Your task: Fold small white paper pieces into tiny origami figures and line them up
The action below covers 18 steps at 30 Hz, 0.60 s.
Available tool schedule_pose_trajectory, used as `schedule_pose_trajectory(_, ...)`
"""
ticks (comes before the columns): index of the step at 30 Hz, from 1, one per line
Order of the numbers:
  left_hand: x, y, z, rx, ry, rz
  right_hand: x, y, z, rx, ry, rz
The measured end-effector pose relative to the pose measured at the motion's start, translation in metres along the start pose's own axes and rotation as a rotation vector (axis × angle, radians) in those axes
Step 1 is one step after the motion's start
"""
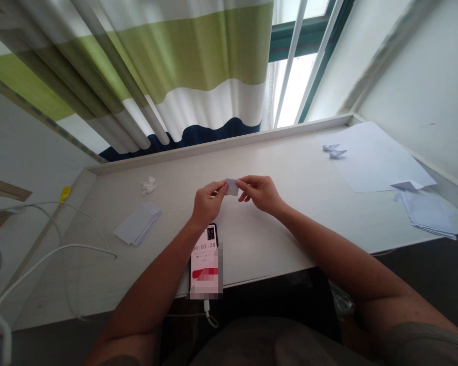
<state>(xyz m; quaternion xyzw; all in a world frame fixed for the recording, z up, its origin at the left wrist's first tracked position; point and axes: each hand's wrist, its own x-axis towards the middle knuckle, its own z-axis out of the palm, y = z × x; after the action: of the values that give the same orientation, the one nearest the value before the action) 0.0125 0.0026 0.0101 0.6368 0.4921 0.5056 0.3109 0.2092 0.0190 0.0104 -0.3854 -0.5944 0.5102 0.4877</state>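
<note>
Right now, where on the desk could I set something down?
The white wooden desk looks bare between your right hand and the large white paper sheet, and between your left hand and the crumpled white wad. It's crowded at the right end, where a stack of white paper lies near that sheet.

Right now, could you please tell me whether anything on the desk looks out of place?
A crumpled white wad on the left looks odd near folded papers; on the right, the paper stack sits askew, edges uneven. The small paper between left hand and right hand looks undamaged.
</note>
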Motion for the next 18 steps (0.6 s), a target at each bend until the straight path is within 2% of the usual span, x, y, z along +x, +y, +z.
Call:
schedule_pose_trajectory(10, -0.002, 0.003, 0.004, -0.072, 0.063, -0.049, 0.001, 0.001, 0.002, 0.053, -0.007, 0.037)
schedule_pose_trajectory(14, -0.002, 0.004, 0.007, -0.129, 0.126, -0.047, 0.002, 0.008, 0.005, 0.016, -0.130, 0.070)
schedule_pose_trajectory(16, -0.002, 0.004, 0.007, -0.191, 0.115, -0.077, 0.001, 0.009, 0.005, -0.037, -0.160, 0.048)
schedule_pose_trajectory(18, -0.001, 0.005, 0.007, -0.285, 0.043, -0.148, 0.000, 0.007, 0.004, -0.094, -0.142, 0.013)
